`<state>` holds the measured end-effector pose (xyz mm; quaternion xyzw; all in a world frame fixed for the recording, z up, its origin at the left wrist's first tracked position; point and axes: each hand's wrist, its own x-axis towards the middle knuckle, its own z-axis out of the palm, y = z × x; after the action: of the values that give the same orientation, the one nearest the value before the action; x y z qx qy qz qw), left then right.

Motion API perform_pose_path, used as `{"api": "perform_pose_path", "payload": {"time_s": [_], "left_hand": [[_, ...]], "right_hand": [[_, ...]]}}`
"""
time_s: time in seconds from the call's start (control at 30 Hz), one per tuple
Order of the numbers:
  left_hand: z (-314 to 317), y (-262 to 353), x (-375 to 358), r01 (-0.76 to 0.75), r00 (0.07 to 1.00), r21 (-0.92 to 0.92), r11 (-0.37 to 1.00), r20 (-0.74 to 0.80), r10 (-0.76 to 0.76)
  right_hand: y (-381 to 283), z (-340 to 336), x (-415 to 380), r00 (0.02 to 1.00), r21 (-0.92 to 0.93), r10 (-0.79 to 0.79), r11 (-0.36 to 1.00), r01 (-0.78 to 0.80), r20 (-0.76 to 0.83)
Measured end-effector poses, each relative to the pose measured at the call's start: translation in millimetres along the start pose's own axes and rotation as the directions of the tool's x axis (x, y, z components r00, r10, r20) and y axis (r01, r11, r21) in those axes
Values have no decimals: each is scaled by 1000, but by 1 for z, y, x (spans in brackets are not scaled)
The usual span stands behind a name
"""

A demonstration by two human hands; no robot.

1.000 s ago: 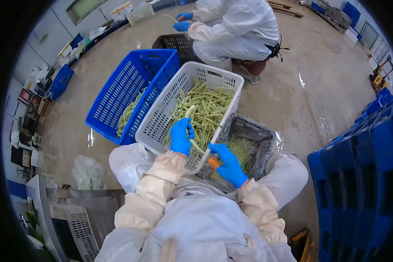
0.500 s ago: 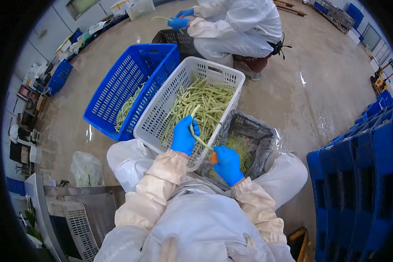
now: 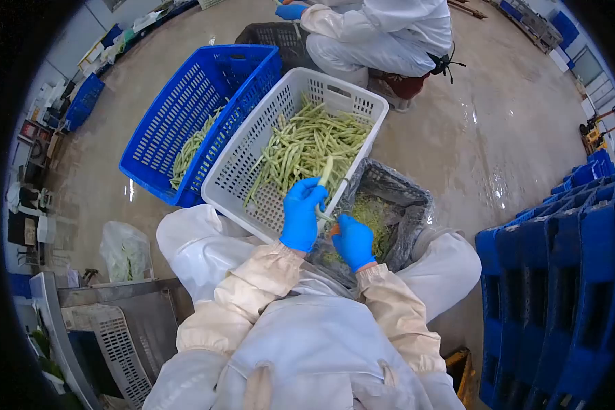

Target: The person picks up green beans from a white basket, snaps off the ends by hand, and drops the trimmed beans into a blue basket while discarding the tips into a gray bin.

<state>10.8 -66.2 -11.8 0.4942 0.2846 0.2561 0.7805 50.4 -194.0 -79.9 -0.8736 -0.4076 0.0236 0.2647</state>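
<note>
A long pale green bean point(image 3: 326, 172) is held in my blue-gloved left hand point(image 3: 302, 214), its upper end sticking up past the fingers. My right hand point(image 3: 354, 240), in a blue glove too, is closed right beside the bean's lower end. A small orange object point(image 3: 335, 229) shows at its thumb side, but its kind is hard to make out. Both hands are over the near edge of a white slotted crate point(image 3: 234, 179) with many green beans point(image 3: 314, 140) in it. To its right, a box lined with dark plastic point(image 3: 408, 198) contains green trimmings point(image 3: 370, 213).
Left of the white crate stands a blue crate point(image 3: 158, 126) with more beans. A co-worker in white point(image 3: 372, 34) sits beyond, by a dark crate point(image 3: 270, 34). Blue pallets point(image 3: 553, 287) are stacked at right. A clear plastic bag point(image 3: 124, 251) lies left, near a metal frame.
My hands have come closer together, the left moving right and down toward the right. The bean now stands more upright. The whole view has shifted slightly, with the co-worker higher in it.
</note>
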Motion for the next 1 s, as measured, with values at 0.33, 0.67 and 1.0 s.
{"api": "perform_pose_path", "payload": {"time_s": [0.33, 0.67, 1.0], "left_hand": [[-31, 6, 37, 96, 994, -449, 888, 85, -64], [-6, 4, 20, 147, 965, -102, 984, 231, -120], [-14, -18, 3, 102, 909, 302, 948, 360, -212]], "right_hand": [[-7, -45, 13, 894, 949, 321, -83, -303, 313], [-25, -25, 2, 999, 398, 25, 917, -4, -48], [-20, -38, 3, 982, 679, 188, 721, -137, -2]]}}
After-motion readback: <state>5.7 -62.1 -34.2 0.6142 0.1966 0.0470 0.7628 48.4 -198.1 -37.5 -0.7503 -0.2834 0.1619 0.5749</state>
